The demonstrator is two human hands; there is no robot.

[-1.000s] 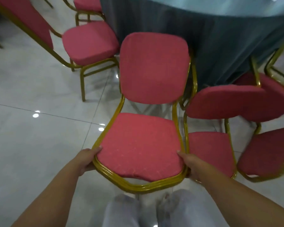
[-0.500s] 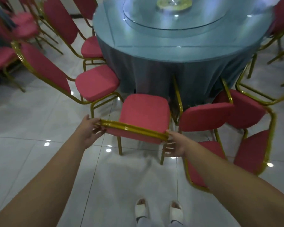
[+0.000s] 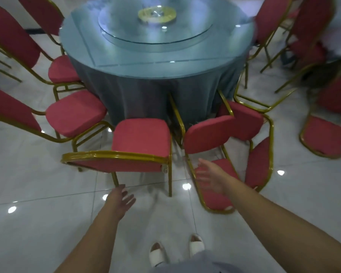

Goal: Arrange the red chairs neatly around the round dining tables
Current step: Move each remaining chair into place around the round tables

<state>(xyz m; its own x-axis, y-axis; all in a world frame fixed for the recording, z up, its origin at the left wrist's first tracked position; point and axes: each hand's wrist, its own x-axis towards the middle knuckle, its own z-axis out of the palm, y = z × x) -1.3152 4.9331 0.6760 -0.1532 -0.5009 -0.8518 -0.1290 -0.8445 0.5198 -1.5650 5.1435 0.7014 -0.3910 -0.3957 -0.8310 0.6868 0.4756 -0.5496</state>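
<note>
Reference is the table (image 3: 165, 65): round, grey-blue cloth (image 3: 146, 99) down to the floor, glass turntable (image 3: 156, 39) on top. At its near side the near chair (image 3: 142, 135) stands upright on its legs, seat toward the table and seat front close to the cloth; can't tell if they touch. Its backrest points away from the table. The left hand (image 3: 120, 198) is wide, fingers spread and relaxed, holding nothing. It is on the side of the near chair away from the table, just below the backrest edge in frame and apart from it. The right hand (image 3: 211, 178) is wide too, fingers splayed, empty and motion-blurred, in front of the seat of the tilted chair (image 3: 209, 133); contact can't be judged. That tilted chair sits at the table's near-right, just beside the near chair, leaning and not square to the table. Jammed against it, closer to the cloth, is a skewed chair (image 3: 244, 121); how the two frames interlock isn't clear. At the table's near-left the left chair (image 3: 75, 113) stands with its seat toward the cloth, just beside the near chair. Further round, the far-left chair (image 3: 62, 68) has its seat against the cloth. Well right of the table the side chair (image 3: 323, 134) sits skewed and blurred. White shoes (image 3: 175, 251) stand on the tile floor (image 3: 37, 213), further from the table than both hands.
</note>
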